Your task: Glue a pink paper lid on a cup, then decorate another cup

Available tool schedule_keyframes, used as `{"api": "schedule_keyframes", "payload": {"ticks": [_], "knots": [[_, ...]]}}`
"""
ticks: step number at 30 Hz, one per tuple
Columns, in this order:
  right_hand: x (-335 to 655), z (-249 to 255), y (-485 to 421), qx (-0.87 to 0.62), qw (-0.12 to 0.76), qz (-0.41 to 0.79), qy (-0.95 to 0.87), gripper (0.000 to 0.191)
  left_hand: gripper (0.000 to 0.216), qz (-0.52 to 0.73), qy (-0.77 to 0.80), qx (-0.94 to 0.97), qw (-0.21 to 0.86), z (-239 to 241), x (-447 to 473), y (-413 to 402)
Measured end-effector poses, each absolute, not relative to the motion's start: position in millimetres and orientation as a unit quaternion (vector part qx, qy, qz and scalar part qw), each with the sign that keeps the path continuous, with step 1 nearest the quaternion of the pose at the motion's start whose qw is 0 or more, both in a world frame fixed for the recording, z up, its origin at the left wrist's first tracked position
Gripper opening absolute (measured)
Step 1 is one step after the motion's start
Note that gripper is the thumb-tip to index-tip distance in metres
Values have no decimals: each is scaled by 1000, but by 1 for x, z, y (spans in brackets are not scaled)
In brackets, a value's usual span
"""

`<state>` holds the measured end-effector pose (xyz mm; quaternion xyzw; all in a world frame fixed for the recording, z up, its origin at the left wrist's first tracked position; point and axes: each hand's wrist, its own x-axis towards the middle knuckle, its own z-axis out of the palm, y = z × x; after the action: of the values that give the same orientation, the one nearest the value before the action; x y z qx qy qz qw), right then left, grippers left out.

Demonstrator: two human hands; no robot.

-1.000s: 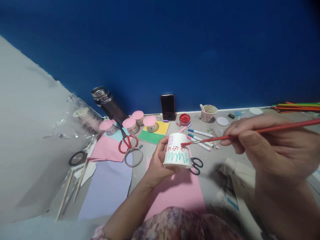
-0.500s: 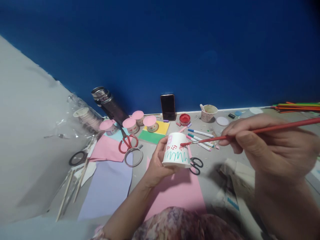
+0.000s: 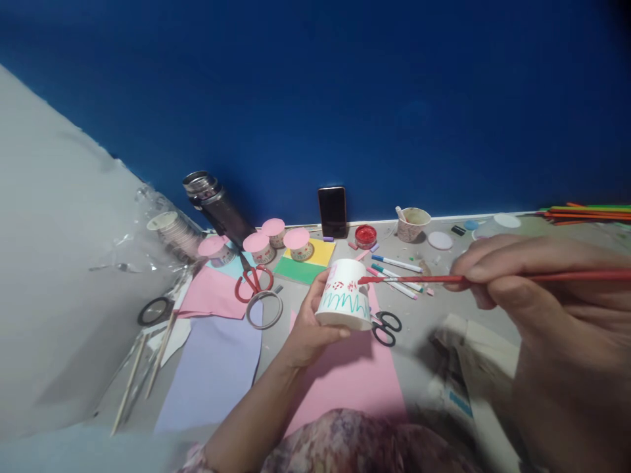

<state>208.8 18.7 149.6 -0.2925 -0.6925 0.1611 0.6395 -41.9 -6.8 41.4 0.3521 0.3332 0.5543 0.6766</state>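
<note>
My left hand [image 3: 308,332] grips an upturned white paper cup [image 3: 344,295] above a pink paper sheet [image 3: 351,378]. The cup bears a teal zigzag line and small red marks. My right hand [image 3: 537,289] pinches a long red-handled paintbrush [image 3: 444,278]. Its red-tipped bristles touch the cup's upper right side. A small tub of red paint [image 3: 365,235] stands behind the cup near the wall.
Red scissors [image 3: 252,281], black scissors [image 3: 386,326], a tape ring [image 3: 263,309], several markers [image 3: 397,264], pink-topped cups [image 3: 276,242], a phone [image 3: 332,210] leaning on the blue wall, a flask [image 3: 217,207], coloured papers and wooden sticks [image 3: 131,384] lie around. Crumpled newspaper [image 3: 468,368] sits on the right.
The brush handle has dropped to lie nearly level and my right hand has moved lower and nearer. The cup is turned slightly in my left hand.
</note>
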Motion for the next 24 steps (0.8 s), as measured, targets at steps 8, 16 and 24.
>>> {"api": "schedule_keyframes", "payload": {"ticks": [8,16,24], "knots": [[219,154,19,-250,568,218,-753,35,99,539,347,339,688,41,-44,-8],[218,153,22,-237,551,207,-773,37,108,544,358,325,686,43,-43,-7],[217,145,17,-287,615,153,-718,22,109,541,346,328,693,42,-44,-7]]}}
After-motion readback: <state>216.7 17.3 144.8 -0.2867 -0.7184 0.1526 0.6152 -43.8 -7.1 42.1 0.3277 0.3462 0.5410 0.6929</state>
